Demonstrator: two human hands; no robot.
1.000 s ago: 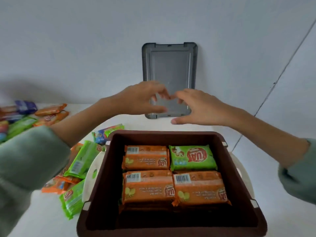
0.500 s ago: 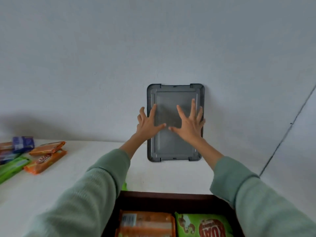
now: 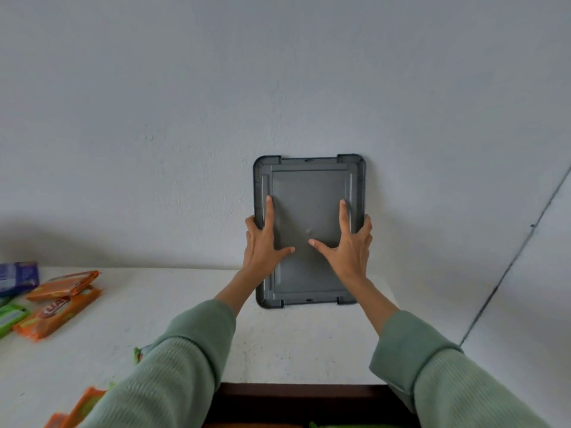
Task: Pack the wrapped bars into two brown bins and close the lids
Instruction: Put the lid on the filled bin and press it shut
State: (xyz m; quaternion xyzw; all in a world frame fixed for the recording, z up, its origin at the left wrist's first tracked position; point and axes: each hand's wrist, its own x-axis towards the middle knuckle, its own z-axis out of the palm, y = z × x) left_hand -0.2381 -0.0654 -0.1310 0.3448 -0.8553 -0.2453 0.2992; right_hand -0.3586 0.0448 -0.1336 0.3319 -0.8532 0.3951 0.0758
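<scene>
Head: both hands (image 3: 262, 242) (image 3: 350, 247) clasped round lid (image 3: 309, 186)

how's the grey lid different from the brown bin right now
The grey lid stands upright against the wall, gripped at its sides by the left hand and right hand; the brown bin sits near the person, untouched. The lid's outline shows whole; the bin is mostly cut off by the frame's bottom edge.

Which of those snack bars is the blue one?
The blue bar at the far left edge, closest to the wall. It lies behind the orange bars; the other wrappers showing are orange or green.
</scene>
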